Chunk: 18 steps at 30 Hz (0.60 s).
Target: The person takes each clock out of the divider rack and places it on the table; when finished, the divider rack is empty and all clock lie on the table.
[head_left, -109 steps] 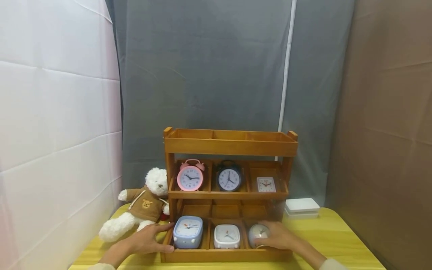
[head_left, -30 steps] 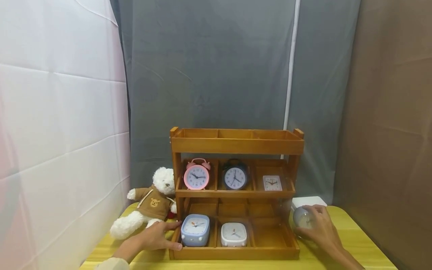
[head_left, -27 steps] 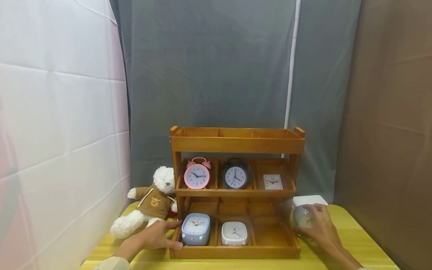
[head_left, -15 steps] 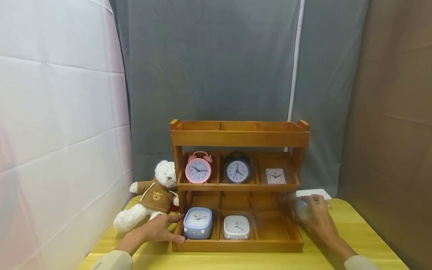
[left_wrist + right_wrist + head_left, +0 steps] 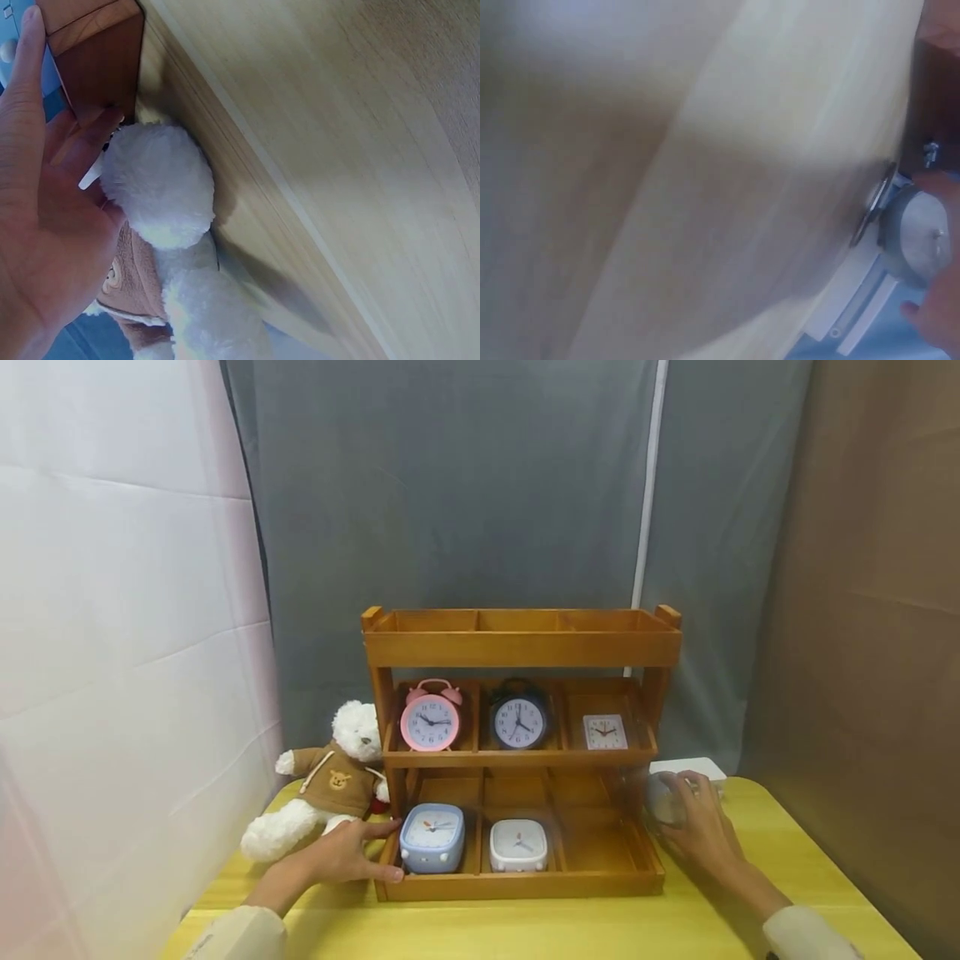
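Observation:
My left hand (image 5: 345, 856) touches the lower left corner of a wooden shelf (image 5: 517, 885), thumb at the front edge and fingers along the side wall. Just inside that corner sits a blue alarm clock (image 5: 432, 837); a white alarm clock (image 5: 518, 845) lies in the middle compartment. Right of the shelf, my right hand (image 5: 701, 827) holds a round grey clock (image 5: 663, 802) by its sides. In the right wrist view this clock (image 5: 922, 236) has a thin metal ring beneath it, close to the tabletop. Its far side is hidden by fingers.
On the middle tier stand a pink alarm clock (image 5: 430, 722), a dark alarm clock (image 5: 519, 722) and a small square clock (image 5: 604, 732). A teddy bear (image 5: 330, 785) leans at the shelf's left. A white box (image 5: 705, 767) lies behind my right hand.
The round grey clock has left the shelf's lower right compartment, carried rightward in my right hand to beside the shelf. My left hand stays at the corner. The head view has shifted.

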Available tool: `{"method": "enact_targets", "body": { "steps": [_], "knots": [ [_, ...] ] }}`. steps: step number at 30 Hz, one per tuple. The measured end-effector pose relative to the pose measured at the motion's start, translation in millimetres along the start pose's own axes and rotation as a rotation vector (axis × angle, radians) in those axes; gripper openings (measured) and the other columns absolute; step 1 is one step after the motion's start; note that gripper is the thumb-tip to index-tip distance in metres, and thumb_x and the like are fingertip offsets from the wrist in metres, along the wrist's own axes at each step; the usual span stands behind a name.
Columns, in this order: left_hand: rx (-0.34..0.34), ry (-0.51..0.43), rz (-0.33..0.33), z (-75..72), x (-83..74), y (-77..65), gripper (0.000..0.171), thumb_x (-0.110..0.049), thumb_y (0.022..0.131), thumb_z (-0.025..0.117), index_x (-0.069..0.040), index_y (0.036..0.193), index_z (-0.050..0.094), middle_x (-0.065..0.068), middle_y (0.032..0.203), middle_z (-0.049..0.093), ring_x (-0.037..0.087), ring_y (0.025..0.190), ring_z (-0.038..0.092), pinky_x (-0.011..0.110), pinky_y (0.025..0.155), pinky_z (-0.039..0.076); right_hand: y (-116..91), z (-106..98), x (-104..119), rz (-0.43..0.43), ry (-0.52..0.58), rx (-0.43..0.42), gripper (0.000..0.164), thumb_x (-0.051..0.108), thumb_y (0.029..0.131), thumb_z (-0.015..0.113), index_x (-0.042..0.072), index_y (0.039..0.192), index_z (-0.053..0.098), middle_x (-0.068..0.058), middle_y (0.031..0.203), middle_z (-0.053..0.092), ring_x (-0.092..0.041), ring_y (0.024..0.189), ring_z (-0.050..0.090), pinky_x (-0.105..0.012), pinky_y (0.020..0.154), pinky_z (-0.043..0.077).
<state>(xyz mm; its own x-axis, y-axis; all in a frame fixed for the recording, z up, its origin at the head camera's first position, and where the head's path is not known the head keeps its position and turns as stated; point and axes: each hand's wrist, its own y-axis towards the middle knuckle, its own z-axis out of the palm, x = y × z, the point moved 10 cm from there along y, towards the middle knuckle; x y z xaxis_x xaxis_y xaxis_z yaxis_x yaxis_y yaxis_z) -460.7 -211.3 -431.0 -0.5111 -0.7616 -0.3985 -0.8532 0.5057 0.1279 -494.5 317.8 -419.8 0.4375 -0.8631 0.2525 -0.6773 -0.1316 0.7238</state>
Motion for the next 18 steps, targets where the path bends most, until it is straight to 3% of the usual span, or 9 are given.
{"method": "enact_targets", "body": {
  "steps": [3, 7, 9, 11, 14, 16, 18],
  "knots": [
    [0.004, -0.004, -0.007, -0.6, -0.9, 0.1, 0.092, -0.059, 0.079, 0.084, -0.001, 0.145, 0.059, 0.02, 0.136, 0.066, 0.042, 0.126, 0.062, 0.058, 0.103, 0.05, 0, -11, 10, -0.017, 0.011, 0.007, 0.079, -0.001, 0.066, 0.092, 0.009, 0.138, 0.06, -0.025, 0.135, 0.049, -0.047, 0.115, 0.053, -0.066, 0.074, 0.057],
    [-0.009, 0.008, -0.019, -13.2, -1.2, 7.5, 0.092, -0.06, 0.079, 0.084, -0.002, 0.146, 0.058, 0.021, 0.138, 0.064, 0.042, 0.127, 0.061, 0.058, 0.104, 0.05, 18, -34, 28, -0.026, 0.059, -0.041, 0.063, -0.008, 0.073, 0.084, 0.004, 0.131, 0.063, -0.023, 0.133, 0.054, -0.046, 0.118, 0.054, -0.064, 0.086, 0.054],
    [-0.007, 0.012, -0.03, -15.9, -0.9, 9.2, 0.092, -0.06, 0.08, 0.084, -0.002, 0.147, 0.058, 0.021, 0.139, 0.064, 0.042, 0.127, 0.061, 0.057, 0.104, 0.05, 24, -43, 40, -0.045, 0.098, -0.065, 0.057, -0.01, 0.073, 0.083, 0.003, 0.126, 0.065, -0.02, 0.129, 0.058, -0.043, 0.118, 0.056, -0.057, 0.092, 0.051],
    [-0.003, 0.009, -0.04, -16.7, -1.4, 9.0, 0.092, -0.059, 0.08, 0.084, -0.002, 0.147, 0.058, 0.021, 0.14, 0.063, 0.042, 0.128, 0.06, 0.058, 0.105, 0.049, 27, -48, 55, -0.085, 0.134, -0.08, 0.053, -0.01, 0.073, 0.083, 0.001, 0.122, 0.066, -0.018, 0.125, 0.062, -0.039, 0.117, 0.059, -0.041, 0.1, 0.048],
    [0.01, 0.005, -0.052, -14.0, -2.7, 5.7, 0.091, -0.057, 0.08, 0.085, -0.002, 0.147, 0.058, 0.021, 0.14, 0.063, 0.043, 0.129, 0.059, 0.058, 0.105, 0.049, 26, -46, 82, -0.171, 0.181, -0.074, 0.048, -0.008, 0.074, 0.086, 0.001, 0.118, 0.069, -0.015, 0.117, 0.068, -0.036, 0.112, 0.063, -0.021, 0.101, 0.042],
    [0.023, -0.009, -0.055, -10.3, -4.6, 2.7, 0.09, -0.056, 0.08, 0.085, -0.001, 0.147, 0.057, 0.022, 0.14, 0.062, 0.044, 0.129, 0.059, 0.059, 0.106, 0.048, 22, -42, 99, -0.211, 0.192, -0.061, 0.044, -0.003, 0.075, 0.088, 0.002, 0.116, 0.071, -0.012, 0.113, 0.071, -0.033, 0.108, 0.065, -0.018, 0.1, 0.042],
    [0.036, -0.028, -0.059, -5.5, -6.5, -0.5, 0.089, -0.055, 0.081, 0.085, -0.001, 0.147, 0.057, 0.022, 0.141, 0.062, 0.044, 0.129, 0.058, 0.059, 0.106, 0.048, 18, -36, 113, -0.223, 0.199, -0.037, 0.041, 0.003, 0.077, 0.09, 0.004, 0.114, 0.073, -0.009, 0.11, 0.074, -0.03, 0.106, 0.067, -0.026, 0.097, 0.048]
  ]
}}
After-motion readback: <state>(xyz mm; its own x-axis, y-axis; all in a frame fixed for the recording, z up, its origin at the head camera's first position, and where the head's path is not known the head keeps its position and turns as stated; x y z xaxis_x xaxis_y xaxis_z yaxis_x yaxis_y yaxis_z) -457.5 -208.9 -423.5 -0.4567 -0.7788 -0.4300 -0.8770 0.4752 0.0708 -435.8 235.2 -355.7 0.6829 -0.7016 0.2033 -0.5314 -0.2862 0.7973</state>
